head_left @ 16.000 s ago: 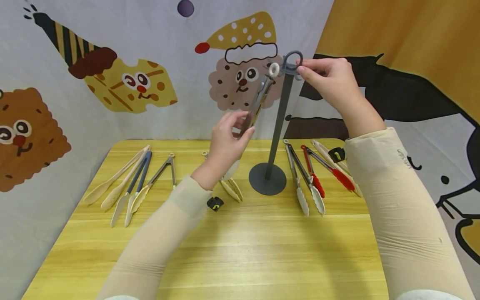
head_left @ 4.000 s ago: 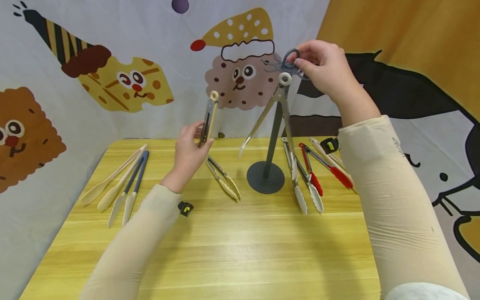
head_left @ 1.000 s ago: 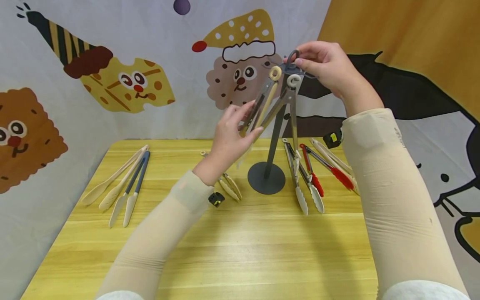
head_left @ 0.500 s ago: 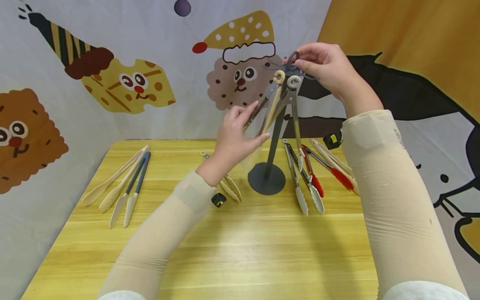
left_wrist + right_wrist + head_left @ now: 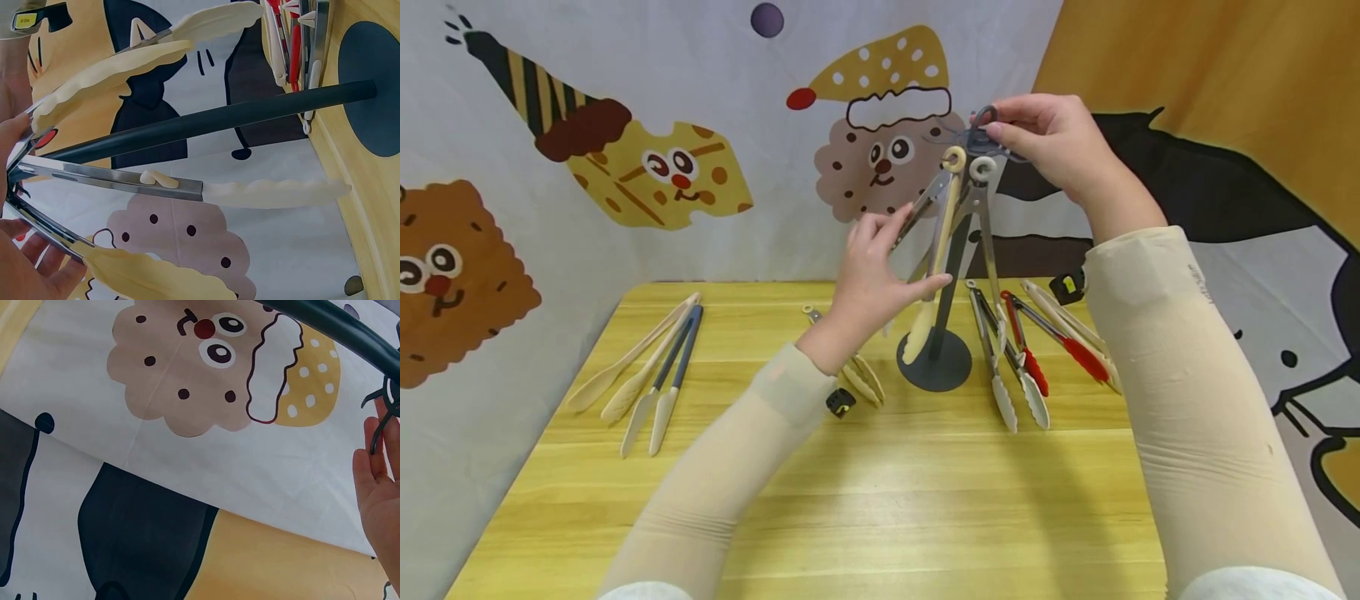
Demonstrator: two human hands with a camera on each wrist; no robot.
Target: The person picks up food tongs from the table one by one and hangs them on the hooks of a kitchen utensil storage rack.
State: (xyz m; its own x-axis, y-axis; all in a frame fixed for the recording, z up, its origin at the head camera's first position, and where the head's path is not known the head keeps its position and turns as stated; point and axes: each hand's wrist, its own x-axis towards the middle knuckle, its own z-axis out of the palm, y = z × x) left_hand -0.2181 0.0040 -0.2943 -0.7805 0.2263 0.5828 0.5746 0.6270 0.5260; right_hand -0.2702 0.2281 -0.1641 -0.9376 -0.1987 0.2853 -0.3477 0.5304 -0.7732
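Nearest, at the left hand (image 5: 867, 287), with fingers spread and thumb well apart: cream-tipped tongs (image 5: 948, 212), touched on both arms, probably for guiding without squeezing. Just above these fingers, the cream loop (image 5: 962, 158), close to the top of the grey stand (image 5: 212, 124); cannot tell whether fully hung. At the right hand (image 5: 1063, 154), a pinch of thumb and finger on the dark ring (image 5: 977, 117), likely for steadying the stand. Just below the right fingers, white-tipped tongs (image 5: 187, 189), hanging with arms apart, perhaps by own spring. Below the left fingertips, the round base (image 5: 955, 367), wide presumably for balance, on the counter (image 5: 880, 500). Well below the right fingers, red-tipped tongs (image 5: 1082, 358); well left of the left fingers, blue-handled tongs (image 5: 682, 342), perhaps laid aside for free space. Farthest, behind all fingers, printed cloth (image 5: 700, 67).
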